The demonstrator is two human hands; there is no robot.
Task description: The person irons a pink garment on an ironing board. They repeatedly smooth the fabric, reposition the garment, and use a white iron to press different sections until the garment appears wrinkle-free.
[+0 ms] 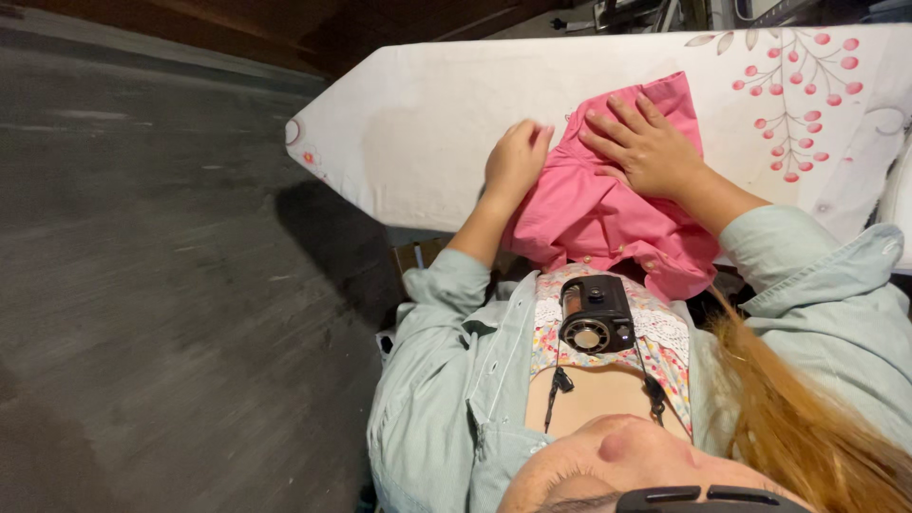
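A pink shirt (608, 214) lies bunched on a white ironing board (427, 133) and hangs over its near edge toward my body. My left hand (516, 161) is curled at the shirt's left edge, fingers closed on the fabric. Further right, my right hand (646, 147) rests flat on top of the shirt, fingers spread and palm down on the cloth. Both of my sleeves are pale green.
The board's cover has a red berry and leaf print (798, 95) at its right end; its pointed tip (296, 133) is at the left. Grey floor (142, 285) fills the left side. A small black device (594, 315) hangs on my chest. Dark wooden furniture (380, 24) stands behind.
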